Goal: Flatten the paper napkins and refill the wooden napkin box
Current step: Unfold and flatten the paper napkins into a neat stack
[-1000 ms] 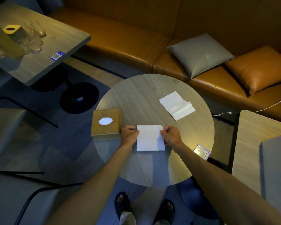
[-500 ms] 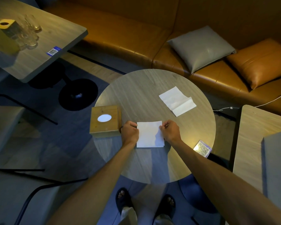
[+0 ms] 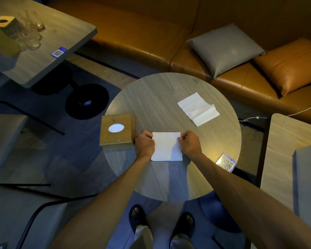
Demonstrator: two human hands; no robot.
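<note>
A white folded napkin (image 3: 166, 146) lies flat near the front of the round wooden table (image 3: 162, 97). My left hand (image 3: 144, 143) pinches its left edge with curled fingers, and my right hand (image 3: 189, 142) pinches its right edge the same way. The wooden napkin box (image 3: 117, 131), with an oval opening on top, stands at the table's left edge just beside my left hand. A second white napkin (image 3: 197, 108), partly unfolded with a creased flap, lies at the far right of the table.
A QR-code card (image 3: 226, 162) sits at the table's right rim. A brown sofa with a grey cushion (image 3: 224, 48) and a brown cushion (image 3: 293, 65) runs behind. Another table (image 3: 65, 31) with glasses stands at the far left, and a third table (image 3: 284, 159) at the right.
Both hands have slid slightly up along the napkin's side edges, toward its far corners. The napkin stays flat on the table.
</note>
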